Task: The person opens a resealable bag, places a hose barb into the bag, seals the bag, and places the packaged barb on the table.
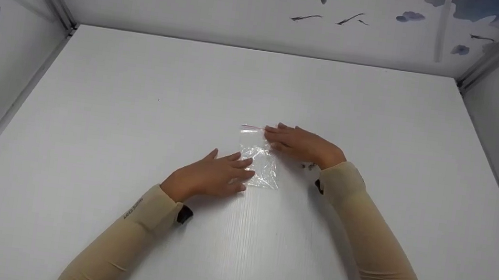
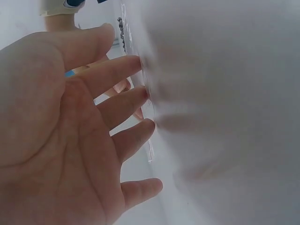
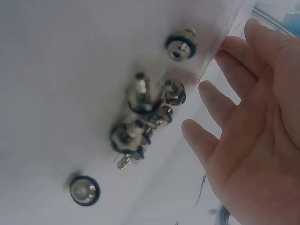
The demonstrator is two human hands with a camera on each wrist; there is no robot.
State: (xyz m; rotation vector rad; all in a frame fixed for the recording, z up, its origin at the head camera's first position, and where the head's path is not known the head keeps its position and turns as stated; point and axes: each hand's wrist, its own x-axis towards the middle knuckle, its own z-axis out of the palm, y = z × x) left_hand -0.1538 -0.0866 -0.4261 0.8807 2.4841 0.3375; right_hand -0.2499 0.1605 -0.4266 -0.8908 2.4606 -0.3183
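White walls (image 1: 198, 13) with little painted fish stand round a big white counter (image 1: 118, 74). From here I can see a thin, clear plastic bag (image 1: 266, 168) lying flat near the middle of the frame. It has a red line (image 1: 252, 126) along its top edge.

The left hand (image 1: 206, 177) is on the bag's lower left side, with its fingers spread apart. The right hand (image 1: 304, 145) is over the upper right part. Its fingers are nearly straight, with small gaps, and they pinch nothing. Just beside that hand, small shiny metal pieces (image 3: 126, 136) with dark rings sit on the counter.

I think the bag is very light and floppy, and a bit slippery. It would slide or crinkle with a small push, and might tear if pulled hard. The best place to hold it is probably the top edge, by the red line, or a corner, with a soft pinch.
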